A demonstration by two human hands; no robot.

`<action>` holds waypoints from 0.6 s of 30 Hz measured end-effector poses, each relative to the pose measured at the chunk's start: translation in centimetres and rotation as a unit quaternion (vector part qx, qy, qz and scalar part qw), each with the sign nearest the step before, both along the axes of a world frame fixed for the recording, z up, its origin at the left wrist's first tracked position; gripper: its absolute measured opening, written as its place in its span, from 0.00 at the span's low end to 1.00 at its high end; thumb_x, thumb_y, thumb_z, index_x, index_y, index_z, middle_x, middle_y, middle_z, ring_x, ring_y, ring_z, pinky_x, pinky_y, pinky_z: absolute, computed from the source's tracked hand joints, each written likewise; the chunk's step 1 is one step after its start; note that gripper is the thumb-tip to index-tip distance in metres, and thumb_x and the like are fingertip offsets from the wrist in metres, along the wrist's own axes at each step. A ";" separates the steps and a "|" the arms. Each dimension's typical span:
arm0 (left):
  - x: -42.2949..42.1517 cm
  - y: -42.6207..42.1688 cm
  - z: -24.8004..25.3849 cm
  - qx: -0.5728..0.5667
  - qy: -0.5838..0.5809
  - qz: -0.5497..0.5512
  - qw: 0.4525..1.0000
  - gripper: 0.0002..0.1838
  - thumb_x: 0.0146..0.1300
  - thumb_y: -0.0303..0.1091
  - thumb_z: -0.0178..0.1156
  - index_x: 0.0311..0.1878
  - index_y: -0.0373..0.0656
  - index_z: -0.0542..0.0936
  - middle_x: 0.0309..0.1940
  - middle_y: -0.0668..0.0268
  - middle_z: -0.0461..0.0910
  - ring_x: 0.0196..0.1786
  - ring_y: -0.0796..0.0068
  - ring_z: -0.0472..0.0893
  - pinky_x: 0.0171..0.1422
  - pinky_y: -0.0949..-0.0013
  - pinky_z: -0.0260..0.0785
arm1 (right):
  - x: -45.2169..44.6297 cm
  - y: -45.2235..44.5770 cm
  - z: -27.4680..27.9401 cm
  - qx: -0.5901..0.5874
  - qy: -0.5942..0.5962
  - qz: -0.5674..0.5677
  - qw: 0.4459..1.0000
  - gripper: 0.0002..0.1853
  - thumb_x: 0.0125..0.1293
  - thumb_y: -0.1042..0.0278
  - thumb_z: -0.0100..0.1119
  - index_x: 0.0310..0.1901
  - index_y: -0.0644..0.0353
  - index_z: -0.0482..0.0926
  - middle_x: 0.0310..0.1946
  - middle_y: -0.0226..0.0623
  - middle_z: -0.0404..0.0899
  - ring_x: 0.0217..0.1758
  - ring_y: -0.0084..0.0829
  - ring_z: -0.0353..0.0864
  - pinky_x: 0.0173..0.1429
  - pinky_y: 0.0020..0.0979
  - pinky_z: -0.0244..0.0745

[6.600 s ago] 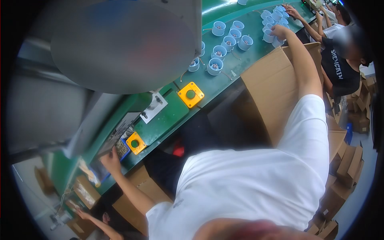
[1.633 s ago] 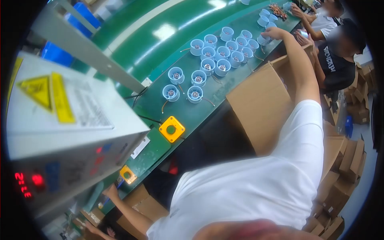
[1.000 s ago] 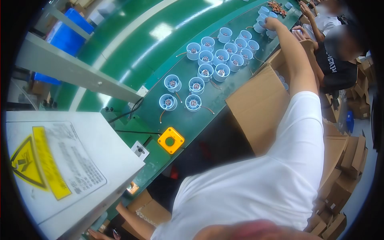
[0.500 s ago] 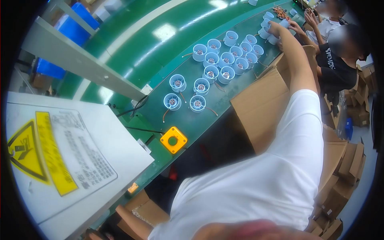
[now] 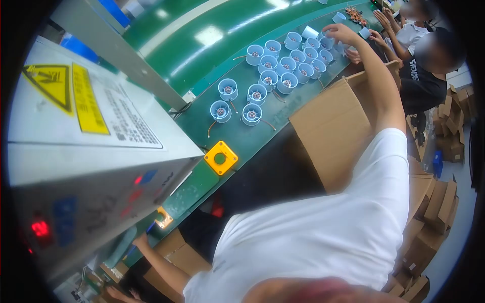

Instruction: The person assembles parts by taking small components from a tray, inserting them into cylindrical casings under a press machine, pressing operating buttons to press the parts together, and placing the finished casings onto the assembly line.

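My right hand [image 5: 341,34] reaches to the far end of the green bench, its fingers curled over a light-blue cup-shaped motor housing [image 5: 327,42]. A paler housing [image 5: 309,33] lies tipped on its side just left of the fingers. Several more light-blue housings [image 5: 268,79] stand upright in a cluster, with motor parts inside and thin wires trailing from some. At the lower left, my left hand [image 5: 138,240] is by the bench edge near a blue strip [image 5: 151,227]; its fingers are too small to make out.
A white machine [image 5: 101,156] with warning labels and red displays fills the left. A yellow button box [image 5: 221,158] and another yellow box [image 5: 163,218] sit along the bench. Cardboard boxes [image 5: 331,123] stand at right. Two co-workers [image 5: 422,81] handle parts beyond.
My right hand has moved left, and housings near it now stand closer to the cluster, one tipped over. The view has shifted, showing more of the machine's front.
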State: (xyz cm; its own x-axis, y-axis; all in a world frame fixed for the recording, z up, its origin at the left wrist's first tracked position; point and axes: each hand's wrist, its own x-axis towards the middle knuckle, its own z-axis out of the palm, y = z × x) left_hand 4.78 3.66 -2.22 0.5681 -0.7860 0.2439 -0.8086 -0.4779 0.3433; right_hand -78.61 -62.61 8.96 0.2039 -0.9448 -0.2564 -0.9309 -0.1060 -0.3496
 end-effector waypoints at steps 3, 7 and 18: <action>0.6 0.4 -0.2 0.019 0.015 0.006 1.000 0.13 0.73 0.31 0.67 0.50 0.27 0.86 0.33 0.68 0.84 0.36 0.83 0.79 0.44 0.77 0.73 | 0.2 -1.7 -1.9 -0.079 -0.031 0.004 0.996 0.28 0.68 0.48 0.65 0.64 0.54 0.82 0.51 0.45 0.88 0.50 0.37 0.87 0.54 0.38 0.81; 0.5 0.4 -0.6 -0.041 0.017 -0.034 0.998 0.13 0.73 0.31 0.67 0.50 0.28 0.86 0.31 0.70 0.82 0.35 0.84 0.77 0.42 0.78 0.71 | 3.4 -2.3 -5.6 -0.237 0.044 0.029 0.970 0.30 0.69 0.37 0.64 0.60 0.55 0.84 0.45 0.40 0.88 0.45 0.32 0.85 0.51 0.37 0.79; 0.1 -0.5 1.0 0.086 0.001 0.059 0.995 0.22 0.70 0.47 0.69 0.49 0.33 0.89 0.40 0.53 0.91 0.42 0.59 0.90 0.51 0.58 0.79 | -0.5 -3.2 -3.2 -0.164 -0.117 0.111 0.973 0.19 0.72 0.49 0.66 0.46 0.60 0.87 0.37 0.28 0.83 0.44 0.26 0.80 0.53 0.30 0.72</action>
State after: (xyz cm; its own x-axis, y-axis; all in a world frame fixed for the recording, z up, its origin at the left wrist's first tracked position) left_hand 4.84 3.13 -1.23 0.6587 -0.7443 0.1102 -0.7432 -0.6207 0.2498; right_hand -79.13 -65.85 5.78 0.4295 -0.8936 0.1303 -0.7710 -0.4380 -0.4622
